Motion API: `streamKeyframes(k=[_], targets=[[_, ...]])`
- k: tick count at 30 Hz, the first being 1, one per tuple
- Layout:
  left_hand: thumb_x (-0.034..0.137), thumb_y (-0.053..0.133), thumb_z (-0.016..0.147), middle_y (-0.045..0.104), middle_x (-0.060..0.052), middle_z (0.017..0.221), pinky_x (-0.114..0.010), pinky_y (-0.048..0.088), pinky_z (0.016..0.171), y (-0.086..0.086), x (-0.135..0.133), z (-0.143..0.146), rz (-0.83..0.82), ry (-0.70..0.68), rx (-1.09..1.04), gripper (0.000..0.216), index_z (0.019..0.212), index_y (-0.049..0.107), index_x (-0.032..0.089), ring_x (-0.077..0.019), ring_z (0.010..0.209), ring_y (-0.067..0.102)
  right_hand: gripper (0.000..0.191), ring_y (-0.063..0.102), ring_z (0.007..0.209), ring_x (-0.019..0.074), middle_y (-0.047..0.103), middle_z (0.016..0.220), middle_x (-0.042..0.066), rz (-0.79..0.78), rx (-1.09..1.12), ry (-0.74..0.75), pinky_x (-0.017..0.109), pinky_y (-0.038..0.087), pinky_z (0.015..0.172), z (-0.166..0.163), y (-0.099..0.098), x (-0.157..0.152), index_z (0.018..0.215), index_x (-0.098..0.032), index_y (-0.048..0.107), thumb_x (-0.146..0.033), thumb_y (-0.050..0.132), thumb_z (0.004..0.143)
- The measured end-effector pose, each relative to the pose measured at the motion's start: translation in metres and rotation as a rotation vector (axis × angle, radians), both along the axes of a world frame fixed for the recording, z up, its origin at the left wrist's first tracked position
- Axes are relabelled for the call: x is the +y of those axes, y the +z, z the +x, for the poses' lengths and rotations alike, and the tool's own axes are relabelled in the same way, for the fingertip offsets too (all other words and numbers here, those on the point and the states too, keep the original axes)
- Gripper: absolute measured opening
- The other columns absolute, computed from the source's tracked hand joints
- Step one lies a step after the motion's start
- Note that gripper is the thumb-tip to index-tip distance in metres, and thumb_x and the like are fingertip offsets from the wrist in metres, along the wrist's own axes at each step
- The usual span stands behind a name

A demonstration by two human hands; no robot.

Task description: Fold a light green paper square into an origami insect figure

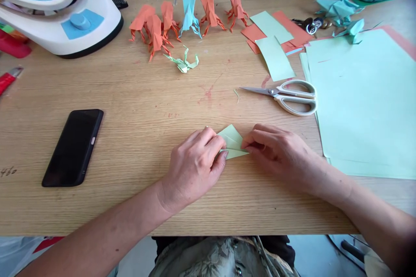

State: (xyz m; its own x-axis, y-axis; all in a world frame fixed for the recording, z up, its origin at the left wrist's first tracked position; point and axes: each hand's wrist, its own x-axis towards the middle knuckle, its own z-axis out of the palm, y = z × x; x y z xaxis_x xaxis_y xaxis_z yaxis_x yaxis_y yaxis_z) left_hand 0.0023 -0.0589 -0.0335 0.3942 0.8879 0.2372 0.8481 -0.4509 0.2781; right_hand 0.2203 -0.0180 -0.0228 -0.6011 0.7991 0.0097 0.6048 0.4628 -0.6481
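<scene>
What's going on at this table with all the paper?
A person is folding a small piece of light green paper on the wooden table, pinching its ends with the left hand and right hand. A row of orange and blue origami figures stands at the back. White-handled scissors and a stack of light green sheets lie to the right, a black phone to the left.

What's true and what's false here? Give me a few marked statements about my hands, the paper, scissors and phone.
1. The left hand and right hand both pinch the folded green paper. True.
2. The scissors lie left of the phone. False: they lie to its right, by the green sheets.
3. One blue figure stands among the orange figures. True.
4. The phone's screen is lit. False: it is dark.
</scene>
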Motion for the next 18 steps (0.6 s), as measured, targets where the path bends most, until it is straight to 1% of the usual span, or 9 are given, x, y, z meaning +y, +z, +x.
streamKeyframes(k=[2,4,7,11,14,18], targets=[[0.014,0.055,0.091,0.061,-0.001,0.086,-0.030,0.043,0.067,0.000,0.000,0.000,0.002,-0.002,0.007,0.009,0.086,0.060,0.019,-0.0166,0.078,0.058,0.016,0.054,0.067,0.0110,0.060,0.082,-0.001,-0.075,0.020,0.016,0.025,0.040,0.064,0.006,0.003,0.003,0.089,-0.021,0.062,-0.008,0.052,0.089],[0.014,0.055,0.091,0.061,-0.001,0.085,-0.030,0.044,0.067,0.000,0.001,0.000,0.000,-0.004,0.007,0.009,0.086,0.060,0.019,-0.0167,0.079,0.059,0.016,0.056,0.068,0.0113,0.063,0.085,0.000,-0.107,0.020,0.027,0.024,0.042,0.064,0.009,0.004,0.005,0.091,-0.021,0.063,-0.009,0.054,0.088],[0.014,0.055,0.090,0.061,-0.002,0.085,-0.030,0.044,0.068,0.000,0.001,0.000,-0.002,-0.006,-0.002,0.008,0.086,0.060,0.019,-0.0169,0.081,0.060,0.013,0.059,0.073,0.0135,0.064,0.085,0.001,-0.060,-0.004,0.025,0.025,0.044,0.065,0.006,0.005,0.005,0.087,-0.020,0.064,-0.009,0.058,0.085],[0.014,0.054,0.090,0.061,-0.001,0.084,-0.030,0.043,0.066,0.000,0.001,0.001,-0.001,0.002,-0.001,0.009,0.086,0.060,0.019,-0.0167,0.079,0.059,0.015,0.056,0.072,0.0134,0.060,0.079,0.000,-0.001,-0.025,0.007,0.025,0.042,0.065,-0.002,0.004,0.003,0.079,-0.020,0.061,-0.005,0.058,0.082],[0.013,0.053,0.089,0.060,-0.001,0.081,-0.030,0.041,0.064,0.001,0.001,0.002,0.009,0.008,0.010,0.010,0.084,0.060,0.019,-0.0164,0.076,0.058,0.016,0.054,0.071,0.0133,0.059,0.077,0.000,0.002,-0.035,-0.016,0.025,0.040,0.064,-0.004,0.003,0.002,0.078,-0.020,0.059,-0.005,0.058,0.082],[0.013,0.053,0.089,0.060,-0.001,0.081,-0.030,0.042,0.065,0.001,0.002,0.002,0.015,0.003,0.013,0.011,0.082,0.059,0.019,-0.0164,0.077,0.058,0.017,0.053,0.070,0.0129,0.059,0.077,-0.001,0.022,-0.045,-0.038,0.026,0.038,0.064,-0.005,0.001,0.001,0.080,-0.020,0.058,-0.003,0.056,0.082]])
